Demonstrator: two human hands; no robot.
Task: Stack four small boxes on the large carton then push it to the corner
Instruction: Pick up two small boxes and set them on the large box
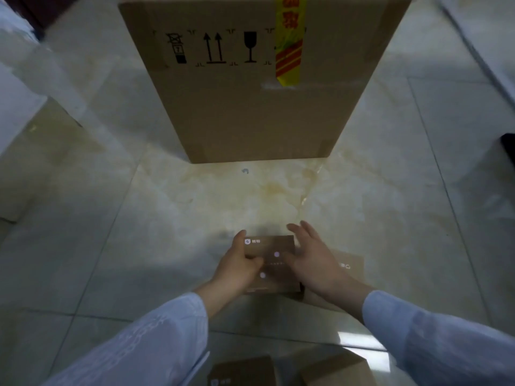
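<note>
From the head camera, a small brown box (pixel 271 263) sits low in the middle, held between two hands. The left hand (pixel 239 267) is wrapped around the box's left side, with the thumb on top and the fingers curled at the edge, so it is gripping the box. The right hand (pixel 312 257) is right beside the box on its right side, with the fingers spread out flat. It seems to touch the box, but it is not closed on it.

Another small box (pixel 349 270) lies on the floor (pixel 111 218) just behind the right hand. Two more small boxes (pixel 242 370) (pixel 338 369) sit at the bottom edge, near the person's sleeves (pixel 156 341).

The large carton (pixel 250 112) stands on the floor, well away from the hands. It is taped shut with yellow tape (pixel 289 40). What is inside any box cannot be seen.
</note>
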